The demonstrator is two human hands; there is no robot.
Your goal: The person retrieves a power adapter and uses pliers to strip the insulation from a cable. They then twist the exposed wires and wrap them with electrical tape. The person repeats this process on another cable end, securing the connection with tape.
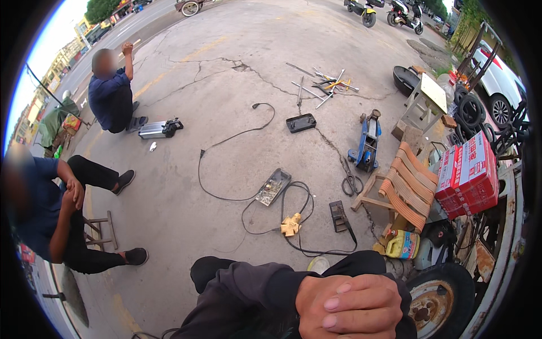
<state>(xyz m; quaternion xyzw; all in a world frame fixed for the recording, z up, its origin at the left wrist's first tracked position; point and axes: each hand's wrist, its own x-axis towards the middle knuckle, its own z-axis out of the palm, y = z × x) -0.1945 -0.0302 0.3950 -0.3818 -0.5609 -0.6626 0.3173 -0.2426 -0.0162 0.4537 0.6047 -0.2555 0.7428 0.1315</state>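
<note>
My hands are clasped together over my knees at the bottom. The fingers of my right hand (pixel 364 305) wrap over my left hand (pixel 310 305), whose own fingers are hidden. No tool shows in either. On the ground ahead lie a yellow socket block (pixel 291 225) with a coiled black cable, a black charger-like box (pixel 339 216) and an open tray of small parts (pixel 273 186). A pale round container (pixel 318 264) sits just beyond my knee. Farther off are a black tray (pixel 301 122), scissors (pixel 352 185) and a pile of wrenches (pixel 333 86).
At right stand a slatted low chair (pixel 409 183), a blue floor jack (pixel 368 141), a red carton (pixel 467 175), a yellow jug (pixel 403 244) and a wheel (pixel 443 302). Two people (pixel 34 209) (pixel 107 96) sit at left, one near a silver battery case (pixel 161 129).
</note>
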